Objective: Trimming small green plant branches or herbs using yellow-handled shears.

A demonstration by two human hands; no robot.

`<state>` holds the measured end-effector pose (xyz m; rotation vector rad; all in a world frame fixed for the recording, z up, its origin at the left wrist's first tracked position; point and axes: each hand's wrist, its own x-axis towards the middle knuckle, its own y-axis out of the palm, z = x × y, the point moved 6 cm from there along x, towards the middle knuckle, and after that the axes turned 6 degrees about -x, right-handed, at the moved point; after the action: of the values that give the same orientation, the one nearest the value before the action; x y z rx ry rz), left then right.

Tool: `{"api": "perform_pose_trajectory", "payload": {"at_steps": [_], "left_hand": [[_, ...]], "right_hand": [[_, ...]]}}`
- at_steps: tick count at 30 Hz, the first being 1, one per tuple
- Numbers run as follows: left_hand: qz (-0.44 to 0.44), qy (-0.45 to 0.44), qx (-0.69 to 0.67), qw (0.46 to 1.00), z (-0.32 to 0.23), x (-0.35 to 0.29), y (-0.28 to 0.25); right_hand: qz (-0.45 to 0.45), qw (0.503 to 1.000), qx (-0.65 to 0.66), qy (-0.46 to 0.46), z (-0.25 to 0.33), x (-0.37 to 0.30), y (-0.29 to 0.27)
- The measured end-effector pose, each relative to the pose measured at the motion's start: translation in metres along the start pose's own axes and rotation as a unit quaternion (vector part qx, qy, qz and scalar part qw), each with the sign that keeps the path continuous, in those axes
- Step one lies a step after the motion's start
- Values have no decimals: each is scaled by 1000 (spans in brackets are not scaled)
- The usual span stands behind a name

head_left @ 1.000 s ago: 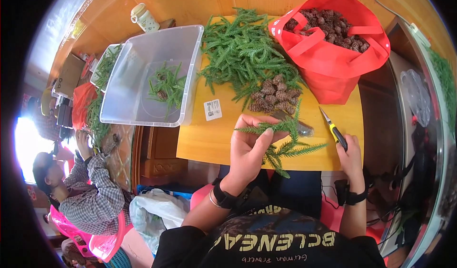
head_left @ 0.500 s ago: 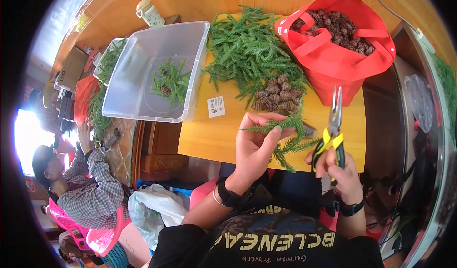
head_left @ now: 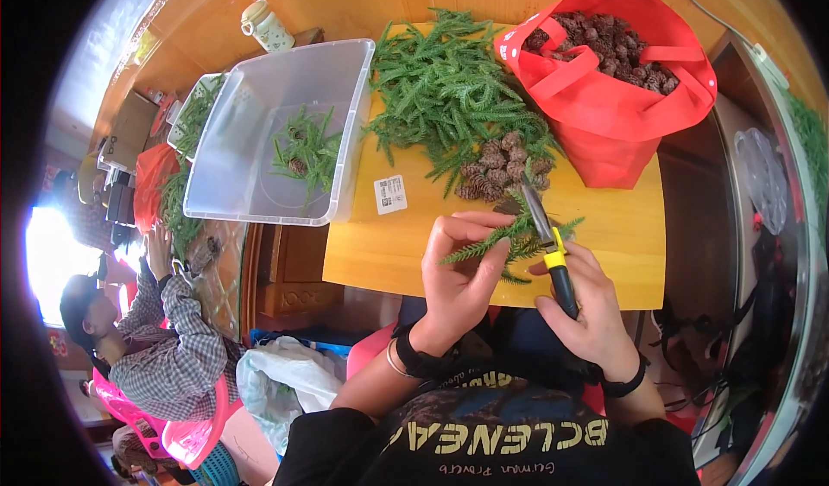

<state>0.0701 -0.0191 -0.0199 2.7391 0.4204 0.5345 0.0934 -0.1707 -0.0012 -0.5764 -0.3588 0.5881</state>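
Over the near part of the yellow board [head_left: 380, 253], my left hand [head_left: 456, 270] pinches a green artificial pine sprig [head_left: 521, 242] between thumb and fingers. My right hand [head_left: 596, 313] is closed round long-nose pliers [head_left: 561, 283] with black and yellow handles. Their jaws point up and to the left, across the sprig; whether they grip a stem cannot be made out. Just beyond lies a small pile of brown pine cones [head_left: 494, 175], next to a large heap of green pine sprigs [head_left: 458, 80].
A clear plastic bin [head_left: 259, 216] at the left holds a pine sprig with a cone. A red bag [head_left: 604, 153] full of cones stands at the right. A white label [head_left: 390, 194] lies on the board. Far left, a co-worker in a checked shirt [head_left: 168, 356] sits at another table.
My right hand has brought the pliers left to the sprig and turned them, so the jaws now cross it. My left hand has shifted slightly left and still holds the sprig.
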Motion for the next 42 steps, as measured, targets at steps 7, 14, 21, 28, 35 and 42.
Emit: {"api": "perform_pose_trajectory", "payload": {"at_steps": [7,14,21,28,35,42], "left_hand": [[41,27,3,999,1,-3,-2],[72,42,-8,996,8,-3,-5],[74,35,-7,997,4,0,-5],[89,0,-30,996,6,-1,-3],[78,-39,-43,995,9,-3,-8],[45,-105,-61,992,17,-5,-12]], "right_hand": [[-95,971,-206,-69,7,-2,-5],[-103,957,-259,-79,12,-4,-10],[-98,953,-275,-86,13,-5,-9],[-59,947,-302,-87,10,-4,-12],[-27,949,-302,-86,5,-1,-13],[1,955,-285,-84,-8,1,-7]]}}
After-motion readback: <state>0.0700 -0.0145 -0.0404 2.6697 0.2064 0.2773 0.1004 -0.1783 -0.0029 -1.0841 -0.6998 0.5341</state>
